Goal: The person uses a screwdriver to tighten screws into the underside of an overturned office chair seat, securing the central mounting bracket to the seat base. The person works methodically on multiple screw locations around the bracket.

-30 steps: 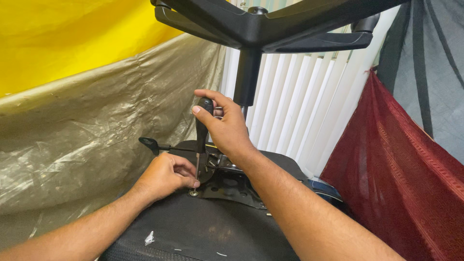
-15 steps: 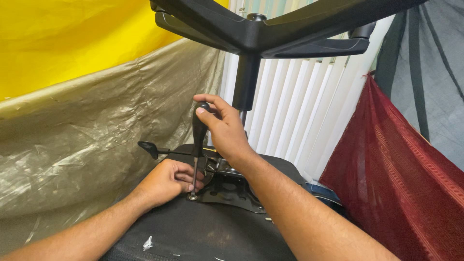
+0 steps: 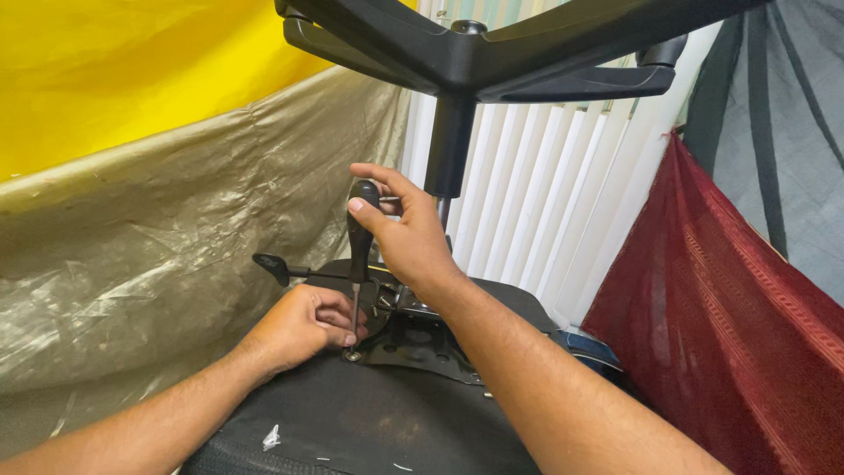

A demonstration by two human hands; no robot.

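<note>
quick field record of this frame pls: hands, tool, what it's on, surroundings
right hand: grips the top of the screwdriver handle, shaft upright
left hand: steadies the shaft low down, near the tip
tip: on a screw at the edge of the metal plate
chair: upside down, seat underside up, column and base overhead
lever: sticks out left of the plate
behind: plastic sheet, blinds, red cloth

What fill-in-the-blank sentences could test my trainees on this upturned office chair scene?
1. The right hand grips the black handle of a ____.
2. The left hand steadies the tool's thin metal shaft near the black metal ____ plate.
3. The black star-shaped chair base points ____.

Missing words: screwdriver; mounting; upward
</note>
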